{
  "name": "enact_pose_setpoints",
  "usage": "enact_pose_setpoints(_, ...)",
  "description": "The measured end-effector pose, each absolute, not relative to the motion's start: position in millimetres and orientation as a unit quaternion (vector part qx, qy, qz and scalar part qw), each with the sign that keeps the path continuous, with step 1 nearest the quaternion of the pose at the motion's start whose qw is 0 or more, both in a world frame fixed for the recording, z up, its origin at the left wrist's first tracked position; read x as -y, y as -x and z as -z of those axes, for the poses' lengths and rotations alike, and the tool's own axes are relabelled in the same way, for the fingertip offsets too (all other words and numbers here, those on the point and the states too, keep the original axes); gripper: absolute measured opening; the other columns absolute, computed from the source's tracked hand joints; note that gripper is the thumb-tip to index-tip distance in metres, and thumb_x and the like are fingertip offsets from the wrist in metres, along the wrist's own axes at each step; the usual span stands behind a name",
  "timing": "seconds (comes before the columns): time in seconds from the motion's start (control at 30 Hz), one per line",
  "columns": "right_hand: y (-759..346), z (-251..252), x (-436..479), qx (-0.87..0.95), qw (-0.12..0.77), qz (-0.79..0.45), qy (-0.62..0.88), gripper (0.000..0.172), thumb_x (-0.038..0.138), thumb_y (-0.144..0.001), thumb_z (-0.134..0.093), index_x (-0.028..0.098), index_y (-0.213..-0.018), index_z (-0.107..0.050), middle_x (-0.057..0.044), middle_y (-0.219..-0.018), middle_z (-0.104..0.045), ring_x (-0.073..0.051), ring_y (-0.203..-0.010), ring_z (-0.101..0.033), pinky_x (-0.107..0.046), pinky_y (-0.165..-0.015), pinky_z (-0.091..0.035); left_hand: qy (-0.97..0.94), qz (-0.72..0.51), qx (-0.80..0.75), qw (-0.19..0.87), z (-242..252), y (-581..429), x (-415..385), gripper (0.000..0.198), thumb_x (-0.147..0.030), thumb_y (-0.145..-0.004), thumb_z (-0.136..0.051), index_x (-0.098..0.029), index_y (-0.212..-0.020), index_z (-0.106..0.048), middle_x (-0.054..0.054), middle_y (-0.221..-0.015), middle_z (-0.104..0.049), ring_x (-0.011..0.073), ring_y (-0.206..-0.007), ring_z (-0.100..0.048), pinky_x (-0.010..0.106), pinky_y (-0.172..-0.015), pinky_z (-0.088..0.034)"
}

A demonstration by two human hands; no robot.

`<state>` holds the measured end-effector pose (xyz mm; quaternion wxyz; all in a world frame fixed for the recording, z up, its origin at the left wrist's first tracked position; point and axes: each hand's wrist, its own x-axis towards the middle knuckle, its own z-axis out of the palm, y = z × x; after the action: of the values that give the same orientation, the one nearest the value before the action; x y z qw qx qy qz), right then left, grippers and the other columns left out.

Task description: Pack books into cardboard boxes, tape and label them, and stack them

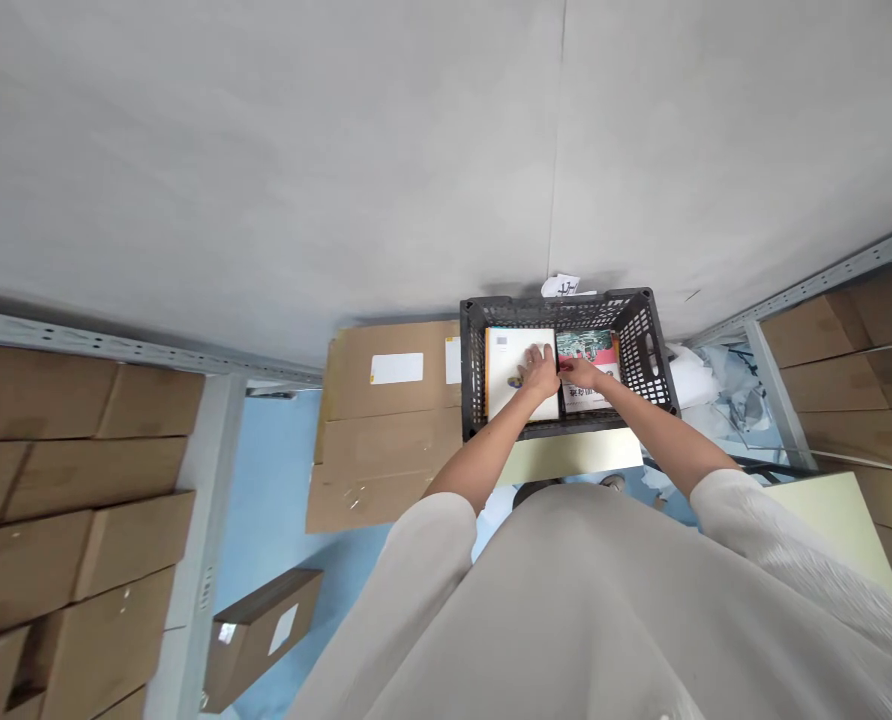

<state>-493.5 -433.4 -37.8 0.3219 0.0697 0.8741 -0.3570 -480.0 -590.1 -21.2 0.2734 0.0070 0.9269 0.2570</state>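
Where the black crate sits: pale surface, beside grey wall
Left hand: fingers apart on white book, inside
Right hand: at pink-covered book, grip too small to tell
Floor: blue
Sides: racked cartons

The person wears a loose, plain off-white shirt, its broad front softly creased. On either side of the shirt's front, a wide left sleeve and right sleeve end near the elbows, the right one showing finer wrinkles, leaving forearms and hands bare. Just beyond the shirt's front edge peeks a greyish shoe, mostly hidden.
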Motion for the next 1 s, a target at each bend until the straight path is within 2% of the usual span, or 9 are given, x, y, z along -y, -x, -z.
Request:
enact_pose_setpoints(0.07,491.8,37.8,441.4,-0.844,0.329,0.407,-0.118,0.017,0.033,-0.086,-0.080,0.018,-0.093,-0.077,-0.004,-0.075,-0.075,-0.021,-0.074,-0.069,-0.030,-0.073,-0.060,-0.024,-0.289,-0.913,0.287,19.5,480.7,586.3,0.091,-0.020,-0.093,-0.068,-0.025,-0.175,-0.028,0.027,-0.187,-0.016,0.0410,-0.171,-0.030,0.065,-0.130,-0.039)
enact_pose_setpoints(0.13,490.1,35.5,442.1,-0.834,0.327,0.423,-0.139,0.021,0.037,-0.087,-0.079,0.018,-0.094,-0.075,0.000,-0.065,-0.067,-0.017,-0.062,-0.061,-0.028,-0.064,-0.057,-0.043,-0.306,-0.907,0.285,17.3,480.4,583.4,0.090,-0.017,-0.094,-0.065,-0.024,-0.176,-0.026,0.026,-0.186,-0.019,0.0384,-0.171,-0.033,0.061,-0.129,-0.042)
enact_pose_setpoints(0.3,492.8,17.1,425.5,-0.820,0.260,0.482,-0.168,0.022,0.037,-0.085,-0.081,0.020,-0.096,-0.073,0.003,-0.066,-0.064,-0.013,-0.056,-0.054,-0.025,-0.055,-0.050,-0.077,-0.294,-0.929,0.213,6.0,480.9,588.0,0.076,-0.010,-0.096,-0.053,-0.019,-0.171,-0.039,0.022,-0.175,-0.046,0.0358,-0.161,-0.049,0.054,-0.127,-0.045)
enact_pose_setpoints(0.4,494.4,0.0,407.1,-0.804,0.211,0.525,-0.183,0.022,0.038,-0.084,-0.083,0.020,-0.092,-0.072,0.003,-0.067,-0.065,-0.013,-0.056,-0.054,-0.024,-0.053,-0.047,-0.105,-0.285,-0.939,0.164,-7.9,482.1,586.4,0.066,-0.012,-0.101,-0.047,-0.021,-0.166,-0.046,0.018,-0.169,-0.052,0.0351,-0.157,-0.050,0.053,-0.128,-0.044)
enact_pose_setpoints(0.6,474.9,-43.9,350.1,-0.767,0.131,0.607,-0.159,0.030,0.047,-0.083,-0.084,0.020,-0.090,-0.071,0.001,-0.073,-0.069,-0.014,-0.062,-0.058,-0.026,-0.058,-0.049,-0.216,-0.294,-0.928,0.078,-47.7,476.2,554.3,0.053,-0.019,-0.108,-0.044,-0.022,-0.160,-0.054,0.014,-0.175,-0.046,0.0334,-0.163,-0.040,0.054,-0.135,-0.032)
enact_pose_setpoints(0.8,427.1,-88.1,276.4,-0.761,0.036,0.626,-0.166,0.039,0.053,-0.084,-0.082,0.018,-0.102,-0.076,-0.004,-0.085,-0.078,-0.020,-0.077,-0.068,-0.031,-0.069,-0.057,-0.348,-0.308,-0.885,0.026,-85.1,464.4,508.3,0.052,-0.014,-0.107,-0.041,-0.025,-0.154,-0.062,0.009,-0.172,-0.052,0.0276,-0.162,-0.043,0.049,-0.137,-0.032)
enact_pose_setpoints(1.0,345.7,-107.2,187.2,-0.749,-0.059,0.622,-0.220,0.037,0.050,-0.084,-0.084,0.018,-0.102,-0.076,-0.006,-0.092,-0.081,-0.023,-0.085,-0.073,-0.034,-0.077,-0.061,-0.405,-0.274,-0.872,0.029,-104.9,422.4,436.0,0.048,-0.018,-0.109,-0.044,-0.026,-0.152,-0.064,0.010,-0.170,-0.054,0.0300,-0.165,-0.037,0.054,-0.138,-0.028)
